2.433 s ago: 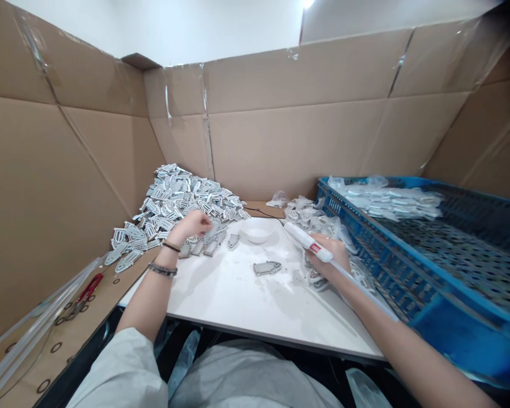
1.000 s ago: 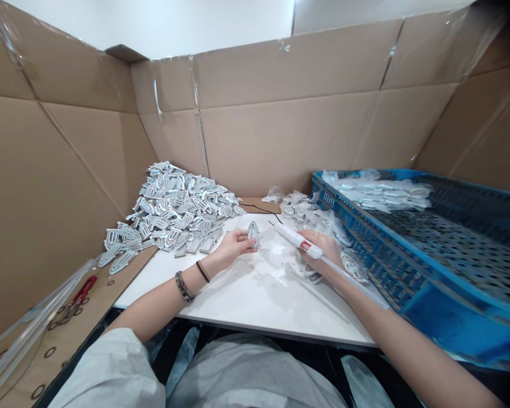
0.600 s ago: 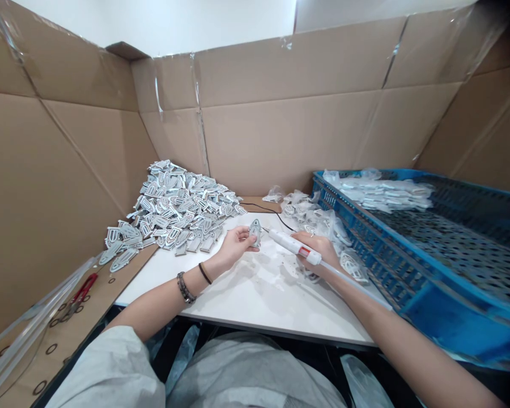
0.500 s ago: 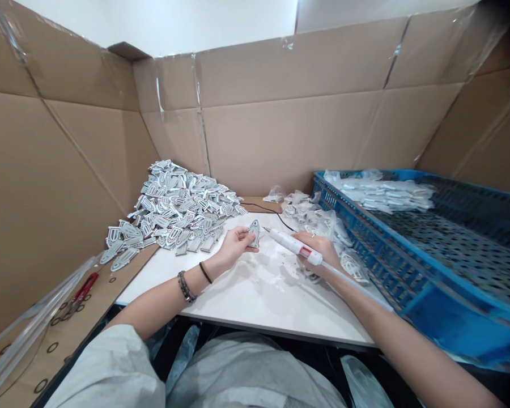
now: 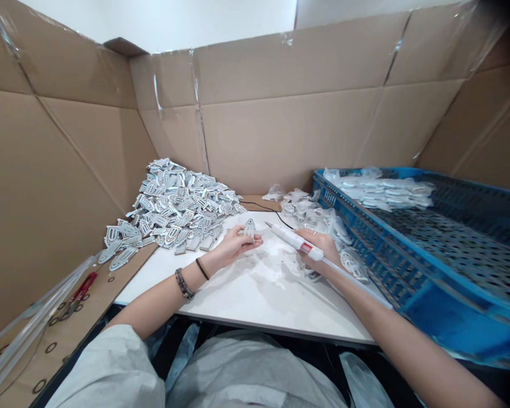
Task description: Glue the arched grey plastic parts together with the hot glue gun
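Note:
Between the fingers of my left hand (image 5: 233, 247) is a small grey pointed-arch piece (image 5: 249, 228), held upright over the white tabletop (image 5: 255, 289). My right hand (image 5: 321, 249) is wrapped round a white pen-like tool (image 5: 291, 237) with a red patch, its thin dark tip pointing left toward the piece but apart from it. A clear stick or tube (image 5: 357, 283) runs back from the tool along my right forearm. To the left lies a big heap of similar grey pieces (image 5: 182, 207).
Clear plastic bags with pieces (image 5: 310, 212) lie beside a blue crate (image 5: 408, 289), which holds a stack of white bagged items (image 5: 382, 192). Red-handled pliers (image 5: 83, 289) and clear strips (image 5: 29, 323) rest on cardboard at left. Cardboard walls (image 5: 280, 124) surround the table. A black cable (image 5: 272, 209) crosses the back.
My left hand has shifted slightly left and turned the piece, so its broader face shows. The tool's tip is now a little farther from the piece.

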`<state>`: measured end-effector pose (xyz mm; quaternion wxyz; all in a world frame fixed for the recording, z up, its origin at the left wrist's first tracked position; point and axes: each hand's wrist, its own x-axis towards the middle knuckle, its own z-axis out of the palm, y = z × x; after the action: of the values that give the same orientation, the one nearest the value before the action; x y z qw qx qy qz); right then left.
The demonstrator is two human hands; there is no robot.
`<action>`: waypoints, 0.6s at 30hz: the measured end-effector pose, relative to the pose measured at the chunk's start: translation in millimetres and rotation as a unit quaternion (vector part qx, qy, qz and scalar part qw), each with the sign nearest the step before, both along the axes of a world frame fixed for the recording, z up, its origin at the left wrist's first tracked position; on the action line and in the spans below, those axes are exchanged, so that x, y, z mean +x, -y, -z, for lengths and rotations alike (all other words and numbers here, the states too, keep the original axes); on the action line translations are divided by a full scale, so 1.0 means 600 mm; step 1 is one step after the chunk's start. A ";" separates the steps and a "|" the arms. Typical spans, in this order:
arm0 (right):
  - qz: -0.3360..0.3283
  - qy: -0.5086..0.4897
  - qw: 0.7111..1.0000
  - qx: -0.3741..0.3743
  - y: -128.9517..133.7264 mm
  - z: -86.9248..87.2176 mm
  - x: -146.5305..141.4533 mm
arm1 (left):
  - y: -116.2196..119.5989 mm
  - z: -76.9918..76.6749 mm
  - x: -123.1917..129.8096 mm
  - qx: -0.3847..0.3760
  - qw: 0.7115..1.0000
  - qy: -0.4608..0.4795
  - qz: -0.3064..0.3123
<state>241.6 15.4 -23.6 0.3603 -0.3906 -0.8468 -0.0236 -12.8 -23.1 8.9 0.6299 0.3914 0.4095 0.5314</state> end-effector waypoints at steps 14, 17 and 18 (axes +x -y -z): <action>-0.005 0.002 1.000 -0.004 0.002 0.001 -0.002 | -0.002 0.006 -0.006 0.011 1.000 -0.001 0.026; -0.017 -0.001 1.000 0.000 0.003 0.000 -0.002 | -0.001 0.004 -0.004 0.022 0.999 -0.009 0.026; -0.021 -0.001 1.000 -0.001 0.004 -0.001 -0.003 | 0.000 0.003 -0.003 0.024 0.999 -0.015 0.027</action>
<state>240.0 13.3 -22.8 0.3615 -0.3728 -0.8544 -0.0151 -14.5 -23.0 7.3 0.6285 0.4249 0.3951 0.5181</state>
